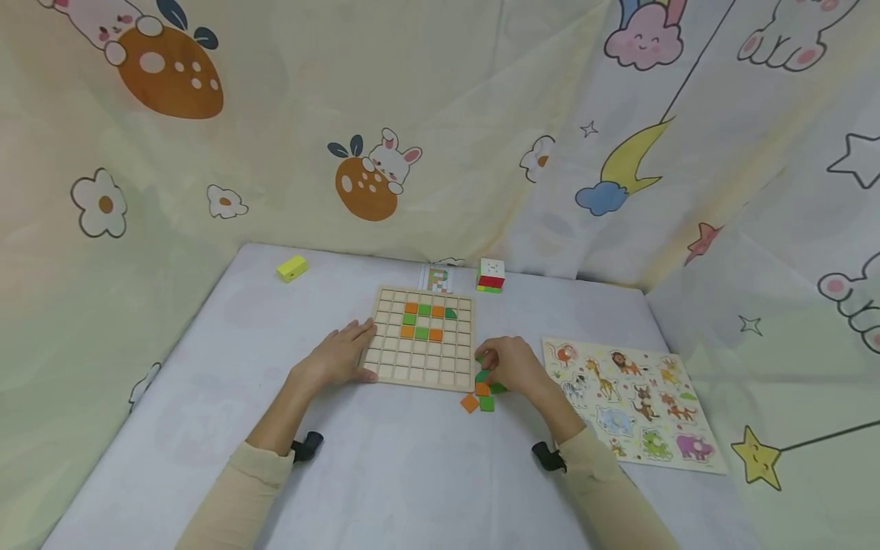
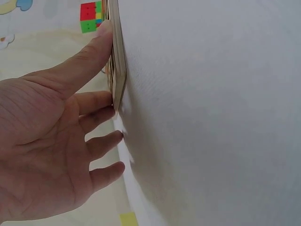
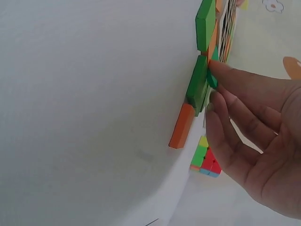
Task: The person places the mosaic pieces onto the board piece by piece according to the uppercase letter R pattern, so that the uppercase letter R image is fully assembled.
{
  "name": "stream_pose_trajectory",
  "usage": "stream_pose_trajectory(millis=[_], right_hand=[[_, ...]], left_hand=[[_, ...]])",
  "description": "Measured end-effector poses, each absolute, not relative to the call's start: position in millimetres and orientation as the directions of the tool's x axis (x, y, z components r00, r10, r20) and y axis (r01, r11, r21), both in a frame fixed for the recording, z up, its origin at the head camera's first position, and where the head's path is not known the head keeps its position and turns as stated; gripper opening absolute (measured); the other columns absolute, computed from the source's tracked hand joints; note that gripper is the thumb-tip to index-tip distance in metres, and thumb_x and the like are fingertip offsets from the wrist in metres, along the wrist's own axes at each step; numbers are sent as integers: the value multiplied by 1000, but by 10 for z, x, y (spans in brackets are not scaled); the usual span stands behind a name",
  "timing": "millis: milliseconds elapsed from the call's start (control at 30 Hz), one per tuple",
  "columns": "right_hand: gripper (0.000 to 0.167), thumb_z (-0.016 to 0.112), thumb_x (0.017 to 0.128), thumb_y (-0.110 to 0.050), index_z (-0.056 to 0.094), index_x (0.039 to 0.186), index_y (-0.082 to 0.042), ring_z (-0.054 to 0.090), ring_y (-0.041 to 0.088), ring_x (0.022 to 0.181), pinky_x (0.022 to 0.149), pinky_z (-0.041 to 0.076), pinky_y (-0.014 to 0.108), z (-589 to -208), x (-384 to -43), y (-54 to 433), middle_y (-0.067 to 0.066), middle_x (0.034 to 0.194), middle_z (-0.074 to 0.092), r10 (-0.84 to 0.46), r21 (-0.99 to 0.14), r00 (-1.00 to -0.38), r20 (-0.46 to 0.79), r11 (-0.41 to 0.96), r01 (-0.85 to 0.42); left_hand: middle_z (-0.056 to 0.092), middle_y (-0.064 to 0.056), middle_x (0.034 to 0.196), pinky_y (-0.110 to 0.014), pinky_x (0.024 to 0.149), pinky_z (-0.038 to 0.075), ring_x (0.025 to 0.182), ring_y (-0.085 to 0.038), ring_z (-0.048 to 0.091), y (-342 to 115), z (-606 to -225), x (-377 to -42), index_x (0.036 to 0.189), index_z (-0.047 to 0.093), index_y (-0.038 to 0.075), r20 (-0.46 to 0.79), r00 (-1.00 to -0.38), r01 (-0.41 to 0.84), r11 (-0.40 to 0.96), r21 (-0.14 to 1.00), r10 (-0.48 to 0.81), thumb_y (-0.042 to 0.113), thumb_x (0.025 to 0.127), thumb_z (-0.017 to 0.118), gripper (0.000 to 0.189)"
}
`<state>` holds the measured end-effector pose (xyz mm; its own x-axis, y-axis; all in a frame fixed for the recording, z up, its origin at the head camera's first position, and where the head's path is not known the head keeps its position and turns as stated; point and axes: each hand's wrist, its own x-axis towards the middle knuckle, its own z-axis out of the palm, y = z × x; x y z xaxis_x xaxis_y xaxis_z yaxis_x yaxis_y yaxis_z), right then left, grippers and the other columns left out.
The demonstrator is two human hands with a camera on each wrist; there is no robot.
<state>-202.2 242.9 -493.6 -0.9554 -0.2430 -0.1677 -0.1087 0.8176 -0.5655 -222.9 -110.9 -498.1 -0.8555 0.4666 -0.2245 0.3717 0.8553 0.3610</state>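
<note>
A patterned fabric (image 1: 275,53) was hung behind the desk (image 1: 412,473), close along its far edge; white cloth was spread broadly in front of the boards and toward the left edge. A picture board (image 1: 622,393) of printed animals was set toward the right edge, one side partly covered by the right forearm. The wooden grid board (image 1: 417,370) was placed near mid-desk, a strip of cloth being seen between the two boards. Against its left rim the left hand (image 1: 339,357) was rested, its grip wide, fingers spread. Just beside the right rim the right hand (image 1: 516,365) was held, its grip narrow, a green piece (image 3: 214,82) being pinched. By the far rim a card (image 1: 438,279) was placed, on which a letter R could be read in coloured squares. A cube (image 1: 491,276) and a yellow block (image 1: 292,268) were set near the far edge, their marks too small to be read. Orange and green tiles (image 1: 421,333) were fitted in the grid; loose tiles (image 1: 470,402) were clustered near the right hand.
</note>
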Motion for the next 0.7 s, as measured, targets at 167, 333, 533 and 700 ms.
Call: stream_pose_trajectory(millis=[167,333,533,700], right_hand=[[40,91,77,0,77,113,-11,60,17,75,56,53,28,-4927,-2032,2452,0,82,68,-242,-575,-951,-190,813,-92],[44,87,80,2,76,121,-11,61,17,73,58,54,28,-4892,-2034,2509,2,89,70,-257,-601,-945,-203,795,-87],[43,76,87,3,74,127,-12,64,17,80,70,57,31,-4884,-2063,2558,3,101,74,-297,-590,-945,-137,791,-163],[40,69,93,0,71,131,-10,65,21,92,77,59,35,-4890,-2076,2543,7,107,71,-280,-588,-953,-117,793,-161]], left_hand=[[23,-19,171,-63,126,20,158,-43,17,-1112,-4973,-2227,162,30,-3,-228,-852,378,856,352,470,40,88,82,100],[23,-19,171,-63,125,20,157,-43,18,-1106,-4958,-2230,161,31,-3,-222,-852,381,853,357,474,39,88,83,99],[23,-19,171,-63,126,20,157,-44,18,-1110,-4957,-2235,161,31,-3,-223,-852,378,853,360,473,39,88,83,99],[22,-19,171,-63,126,20,157,-43,18,-1112,-4968,-2237,162,30,-3,-226,-853,377,855,356,471,40,89,82,99]])
